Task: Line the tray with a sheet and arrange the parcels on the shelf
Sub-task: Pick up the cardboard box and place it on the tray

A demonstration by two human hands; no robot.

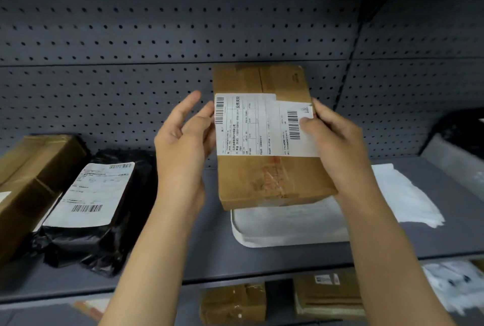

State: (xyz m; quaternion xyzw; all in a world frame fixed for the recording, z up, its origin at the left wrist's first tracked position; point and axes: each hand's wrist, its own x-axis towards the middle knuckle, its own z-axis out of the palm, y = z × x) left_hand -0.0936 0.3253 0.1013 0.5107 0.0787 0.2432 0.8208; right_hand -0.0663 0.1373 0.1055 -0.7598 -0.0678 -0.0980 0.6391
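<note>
Brown box (pixel 272 173), white label (pixel 246 126); black parcel (pixel 104 234); white tray (pixel 275 228); grey shelf (pixel 209 255).

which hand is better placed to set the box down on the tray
Right. The right hand grips the cardboard box by its edge, directly above the white tray. The left hand is open and only touches the box's left side.

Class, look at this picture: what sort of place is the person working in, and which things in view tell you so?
Probably a parcel depot or courier pickup point. Grey metal shelving with a pegboard back holds labelled parcels: a black mailer bag and the barcoded cardboard box in the person's hands.
</note>
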